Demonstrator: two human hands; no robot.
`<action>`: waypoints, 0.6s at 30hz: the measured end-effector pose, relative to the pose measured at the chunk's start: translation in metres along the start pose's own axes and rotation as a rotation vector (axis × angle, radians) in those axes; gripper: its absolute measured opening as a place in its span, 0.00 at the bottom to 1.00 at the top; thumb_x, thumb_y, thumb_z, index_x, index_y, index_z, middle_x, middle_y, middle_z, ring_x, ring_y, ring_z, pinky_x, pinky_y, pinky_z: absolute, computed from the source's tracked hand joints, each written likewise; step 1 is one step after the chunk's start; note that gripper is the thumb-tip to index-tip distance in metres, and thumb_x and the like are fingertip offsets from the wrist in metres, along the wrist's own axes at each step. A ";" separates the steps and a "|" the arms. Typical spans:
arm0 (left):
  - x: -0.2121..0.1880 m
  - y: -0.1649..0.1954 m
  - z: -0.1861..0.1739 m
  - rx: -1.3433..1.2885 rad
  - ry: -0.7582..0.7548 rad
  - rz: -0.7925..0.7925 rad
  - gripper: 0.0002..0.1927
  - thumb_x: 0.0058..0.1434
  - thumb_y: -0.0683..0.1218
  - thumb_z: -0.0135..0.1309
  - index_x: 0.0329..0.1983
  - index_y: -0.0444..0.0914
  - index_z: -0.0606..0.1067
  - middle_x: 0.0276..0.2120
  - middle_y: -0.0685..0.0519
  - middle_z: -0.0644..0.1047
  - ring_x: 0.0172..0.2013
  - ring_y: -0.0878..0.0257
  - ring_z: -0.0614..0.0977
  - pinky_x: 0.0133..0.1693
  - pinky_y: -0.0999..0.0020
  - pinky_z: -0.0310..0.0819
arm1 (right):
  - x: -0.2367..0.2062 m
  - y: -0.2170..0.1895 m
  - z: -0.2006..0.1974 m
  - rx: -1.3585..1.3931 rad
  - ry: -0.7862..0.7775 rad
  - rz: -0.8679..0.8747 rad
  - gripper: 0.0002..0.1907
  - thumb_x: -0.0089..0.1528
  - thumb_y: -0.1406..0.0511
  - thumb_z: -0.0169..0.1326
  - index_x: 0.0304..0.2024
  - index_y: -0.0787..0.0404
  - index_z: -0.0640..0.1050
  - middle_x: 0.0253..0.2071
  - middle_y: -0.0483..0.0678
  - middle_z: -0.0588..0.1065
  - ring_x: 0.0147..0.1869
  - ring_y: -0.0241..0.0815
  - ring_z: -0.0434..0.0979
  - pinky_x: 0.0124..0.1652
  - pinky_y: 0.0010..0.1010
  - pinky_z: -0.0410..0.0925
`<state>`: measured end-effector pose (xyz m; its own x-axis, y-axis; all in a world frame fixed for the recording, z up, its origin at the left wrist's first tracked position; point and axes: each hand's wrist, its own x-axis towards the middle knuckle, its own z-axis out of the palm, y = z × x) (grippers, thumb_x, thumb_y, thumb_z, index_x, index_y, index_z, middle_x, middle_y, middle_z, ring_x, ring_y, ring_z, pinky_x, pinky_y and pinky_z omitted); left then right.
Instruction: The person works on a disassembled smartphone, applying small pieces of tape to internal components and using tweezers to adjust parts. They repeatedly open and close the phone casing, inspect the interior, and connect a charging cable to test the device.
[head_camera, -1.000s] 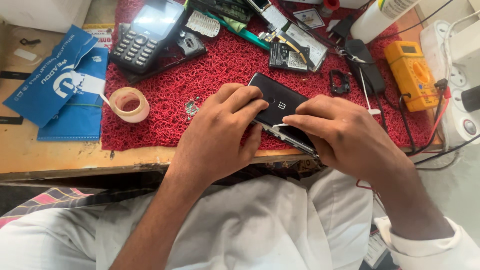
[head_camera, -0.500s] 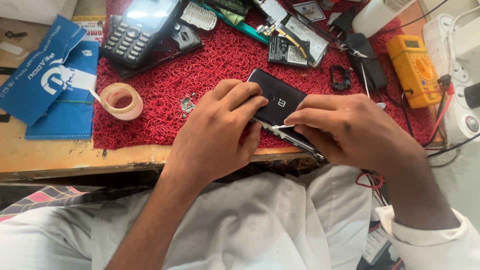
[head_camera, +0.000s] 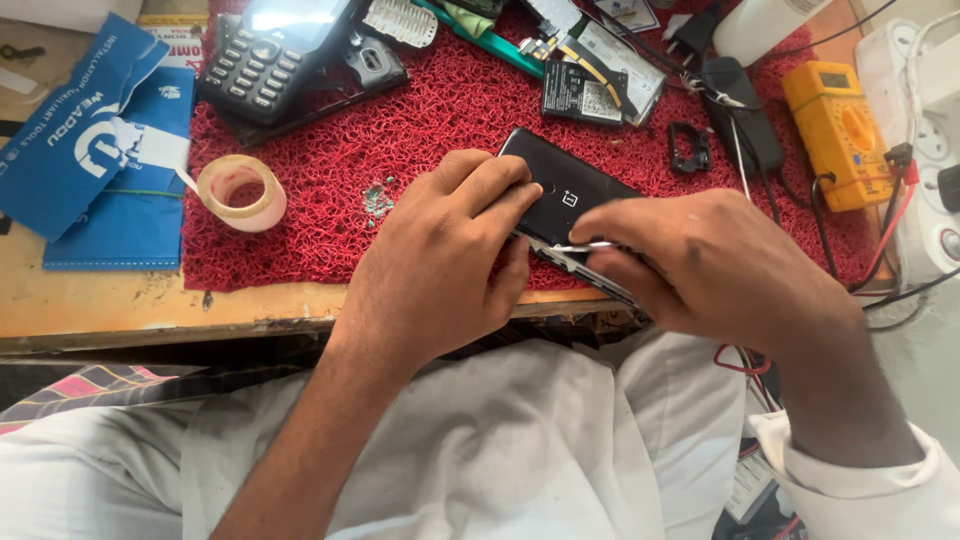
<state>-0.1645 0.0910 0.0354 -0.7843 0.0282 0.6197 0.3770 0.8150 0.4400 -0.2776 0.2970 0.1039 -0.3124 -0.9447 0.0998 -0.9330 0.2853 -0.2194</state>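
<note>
Black phone (head_camera: 565, 190): glossy back upward, long axis running from far-left to near-right, lying on the red mat (head_camera: 420, 130) at the counter (head_camera: 150, 310) front edge. Left hand (head_camera: 440, 265) clamps its near-left end, fingers over the back. Right hand (head_camera: 700, 265) grips the near-right edge, pinching a thin metal tool (head_camera: 575, 247) against the seam.

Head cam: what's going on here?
A person seated at a workbench holds a black smartphone face down on a red mesh mat. The left hand steadies it from above, while the right hand works a thin metal tool at its near edge. A keypad phone, tape roll and yellow multimeter lie nearby.
</note>
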 end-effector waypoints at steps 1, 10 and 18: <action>0.000 0.000 0.000 -0.002 -0.001 0.001 0.19 0.57 0.40 0.57 0.51 0.28 0.78 0.51 0.47 0.76 0.55 0.51 0.76 0.56 0.56 0.72 | 0.001 -0.001 -0.001 0.031 -0.004 -0.005 0.12 0.60 0.66 0.62 0.44 0.65 0.79 0.34 0.53 0.78 0.34 0.55 0.80 0.33 0.41 0.70; -0.002 0.002 0.000 0.003 0.000 0.009 0.18 0.57 0.40 0.57 0.51 0.28 0.78 0.51 0.47 0.76 0.55 0.51 0.76 0.56 0.56 0.73 | 0.007 -0.001 -0.009 -0.010 0.024 -0.097 0.08 0.60 0.69 0.59 0.42 0.63 0.80 0.38 0.51 0.78 0.32 0.54 0.79 0.30 0.40 0.70; -0.002 0.002 0.001 0.012 0.003 0.005 0.18 0.57 0.39 0.56 0.50 0.28 0.79 0.51 0.47 0.76 0.54 0.52 0.76 0.56 0.56 0.74 | 0.010 0.001 -0.006 0.174 -0.013 -0.043 0.08 0.59 0.68 0.61 0.39 0.64 0.78 0.35 0.49 0.76 0.33 0.49 0.79 0.30 0.37 0.71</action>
<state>-0.1622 0.0929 0.0344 -0.7810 0.0302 0.6238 0.3748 0.8216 0.4296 -0.2826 0.2883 0.1108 -0.2697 -0.9577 0.1004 -0.9000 0.2137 -0.3799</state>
